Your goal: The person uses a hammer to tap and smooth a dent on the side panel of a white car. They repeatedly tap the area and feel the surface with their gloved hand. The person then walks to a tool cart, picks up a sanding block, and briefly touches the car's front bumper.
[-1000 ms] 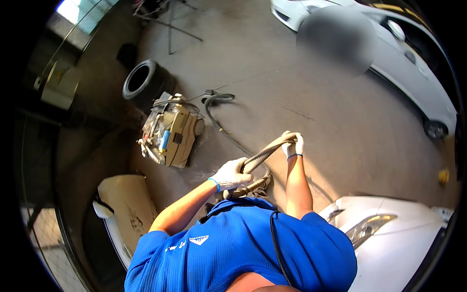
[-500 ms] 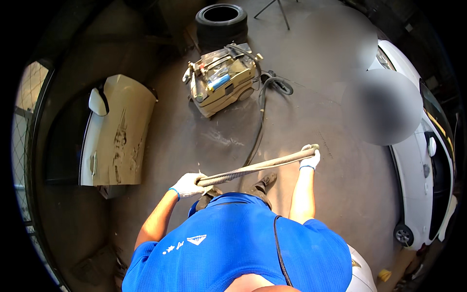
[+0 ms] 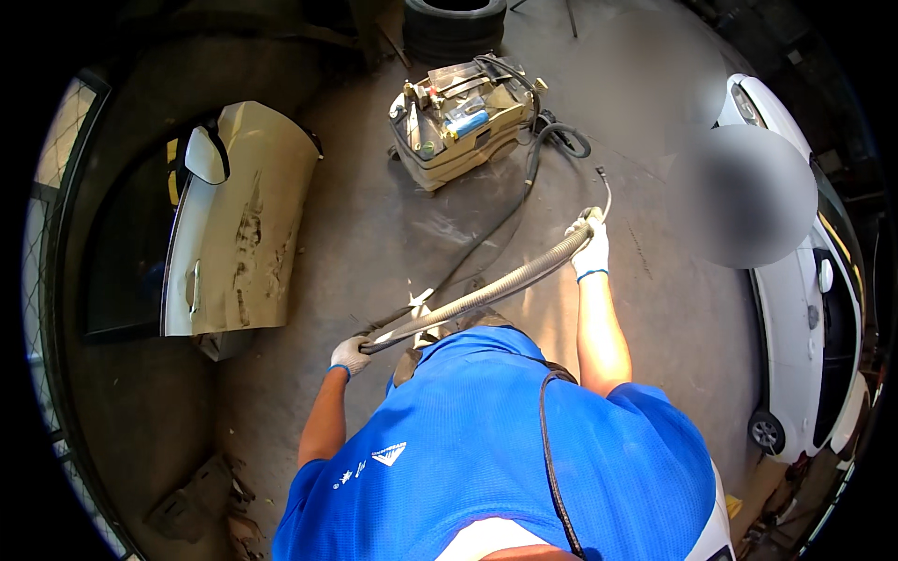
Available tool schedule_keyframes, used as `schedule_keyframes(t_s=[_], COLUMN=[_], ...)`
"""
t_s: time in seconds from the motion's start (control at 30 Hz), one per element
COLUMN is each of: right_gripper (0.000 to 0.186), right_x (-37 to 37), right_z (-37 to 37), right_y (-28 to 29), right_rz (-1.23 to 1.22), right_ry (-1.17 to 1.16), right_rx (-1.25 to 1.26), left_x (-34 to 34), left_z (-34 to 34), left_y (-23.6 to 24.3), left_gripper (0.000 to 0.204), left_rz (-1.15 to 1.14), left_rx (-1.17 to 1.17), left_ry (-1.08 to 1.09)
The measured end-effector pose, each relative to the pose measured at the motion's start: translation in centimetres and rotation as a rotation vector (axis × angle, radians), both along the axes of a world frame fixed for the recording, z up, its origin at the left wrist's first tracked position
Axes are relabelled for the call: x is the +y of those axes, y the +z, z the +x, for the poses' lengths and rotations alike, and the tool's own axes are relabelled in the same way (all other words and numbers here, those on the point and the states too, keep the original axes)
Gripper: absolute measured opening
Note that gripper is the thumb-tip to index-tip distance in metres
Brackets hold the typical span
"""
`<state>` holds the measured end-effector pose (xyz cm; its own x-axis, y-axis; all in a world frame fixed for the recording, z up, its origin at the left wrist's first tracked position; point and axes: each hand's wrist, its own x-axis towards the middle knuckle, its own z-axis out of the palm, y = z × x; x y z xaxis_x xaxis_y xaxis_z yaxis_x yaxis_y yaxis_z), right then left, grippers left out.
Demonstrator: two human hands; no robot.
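A bundle of beige-grey corrugated hose [image 3: 513, 281] stretches between my two hands in front of my waist. My left hand [image 3: 350, 355], in a white work glove, is closed round its lower left end, where a dark length of hose also enters the grip. Farther out and higher, my right hand [image 3: 589, 252], gloved too, grips the other end. A thin cord with a small dark tip [image 3: 603, 176] sticks up beyond the right hand. From the left hand a black hose [image 3: 486, 233] runs along the floor toward a beige wheeled machine [image 3: 468, 165].
Tools and a blue roll lie on top of the machine. Behind it stand stacked tyres [image 3: 451, 42]. A detached car door [image 3: 253, 224] with dark smears is at left, a white car [image 3: 795, 346] at right. Two blurred patches cover the far right.
Both hands have spread farther apart, the right moving up and away, the left moving left. The hose bundle now bows and tilts more steeply. The thin cord end has come into view.
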<state>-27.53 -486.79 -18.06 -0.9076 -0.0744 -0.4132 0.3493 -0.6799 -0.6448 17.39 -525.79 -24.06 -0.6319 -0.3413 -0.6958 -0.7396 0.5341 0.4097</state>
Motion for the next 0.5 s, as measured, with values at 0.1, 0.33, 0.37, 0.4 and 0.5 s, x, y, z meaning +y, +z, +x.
schedule_keyframes(t_s=[0.1,0.33,0.37,0.4,0.5], right_gripper=[0.033,0.037,0.039,0.040,0.043], right_x=[-3.5,-11.7,-12.3,-13.3,-16.3], right_z=[1.6,8.6,9.4,10.2,13.0], right_y=[0.9,-1.3,-2.6,-2.9,-1.3], right_rz=[-0.052,0.225,0.278,0.362,0.517], right_ry=[0.031,0.298,0.363,0.448,0.653], right_rx=[-0.060,-0.047,0.030,0.067,0.274], left_x=[-1.0,-1.6,-0.4,0.7,3.0], left_z=[-0.6,-10.5,-13.9,-16.5,-23.0], left_y=[0.1,0.3,2.3,3.5,4.5], left_gripper=[0.052,0.064,0.063,0.063,0.068], left_rz=[-0.097,0.214,0.252,0.274,0.245], left_rx=[-0.090,0.325,0.347,0.348,0.308], left_ry=[0.090,0.221,0.189,0.194,0.199])
